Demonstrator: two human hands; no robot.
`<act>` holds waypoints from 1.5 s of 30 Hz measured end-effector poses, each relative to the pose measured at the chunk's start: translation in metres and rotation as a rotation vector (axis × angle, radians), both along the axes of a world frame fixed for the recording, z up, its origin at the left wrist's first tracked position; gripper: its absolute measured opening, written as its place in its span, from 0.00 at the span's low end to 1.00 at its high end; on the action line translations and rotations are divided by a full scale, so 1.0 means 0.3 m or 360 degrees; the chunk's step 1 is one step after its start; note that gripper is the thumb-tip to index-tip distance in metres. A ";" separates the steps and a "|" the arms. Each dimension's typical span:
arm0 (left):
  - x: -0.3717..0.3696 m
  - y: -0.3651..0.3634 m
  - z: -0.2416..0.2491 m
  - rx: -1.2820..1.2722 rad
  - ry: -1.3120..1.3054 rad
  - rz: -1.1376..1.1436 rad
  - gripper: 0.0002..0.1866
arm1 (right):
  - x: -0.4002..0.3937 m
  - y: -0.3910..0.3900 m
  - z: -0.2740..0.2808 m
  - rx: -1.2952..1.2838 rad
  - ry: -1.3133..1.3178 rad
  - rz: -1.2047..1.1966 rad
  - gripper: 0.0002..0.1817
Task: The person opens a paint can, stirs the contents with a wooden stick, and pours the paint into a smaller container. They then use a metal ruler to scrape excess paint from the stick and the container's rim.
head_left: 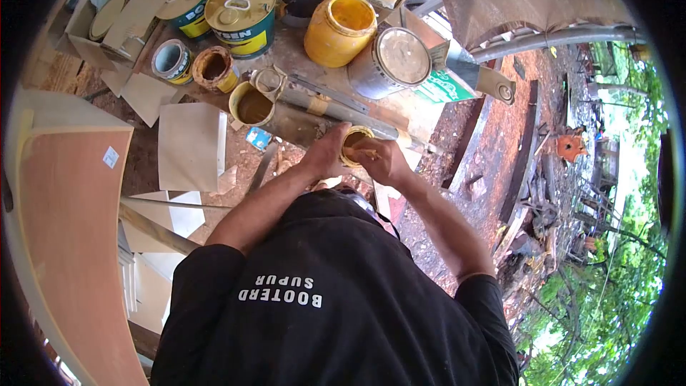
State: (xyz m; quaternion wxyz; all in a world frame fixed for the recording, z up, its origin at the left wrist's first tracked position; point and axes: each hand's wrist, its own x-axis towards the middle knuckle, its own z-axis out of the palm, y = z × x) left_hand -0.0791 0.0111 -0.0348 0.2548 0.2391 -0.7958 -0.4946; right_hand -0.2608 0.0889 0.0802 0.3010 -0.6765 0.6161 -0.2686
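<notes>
My left hand (327, 155) is wrapped round the left side of a small open tin (357, 131) with a yellowish-brown rim. At the tin's right side, my right hand (386, 161) is closed, with its fingertips over the opening. What those fingers hold, if anything, is too small to make out. Just up and to the left stands an open cup of brown paint (254, 105), with a small round lid or jar (269, 80) beside it. Long grey metal bars (336, 106) lie behind the small tin.
Large paint cans (241, 16), a yellow tub (341, 30) and a lidded grey can (400, 59) stand farther back on the work surface. A curved wooden panel (75, 221) is at left. Cardboard sheets (189, 144) lie near my left arm. Planks and debris cover the ground at right.
</notes>
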 end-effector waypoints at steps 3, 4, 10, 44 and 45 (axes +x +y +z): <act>0.006 0.004 0.002 -0.0036 -0.0070 0.0036 0.48 | -0.038 -0.024 -0.032 -0.0263 0.0127 0.0054 0.08; 0.006 0.005 0.000 -0.0042 -0.0069 0.0032 0.48 | -0.064 -0.021 -0.039 -0.0279 0.0206 0.0083 0.08; -0.006 -0.003 -0.002 -0.0007 -0.0126 -0.0007 0.50 | -0.050 0.047 -0.011 -0.0055 0.0172 0.0090 0.06; 0.003 0.007 -0.065 -0.0125 -0.0041 0.0012 0.57 | -0.133 -0.020 0.067 0.0141 0.0082 -0.0010 0.09; 0.005 0.013 -0.063 -0.0141 -0.0041 0.0019 0.57 | -0.102 -0.037 0.135 0.0144 0.0107 -0.0039 0.09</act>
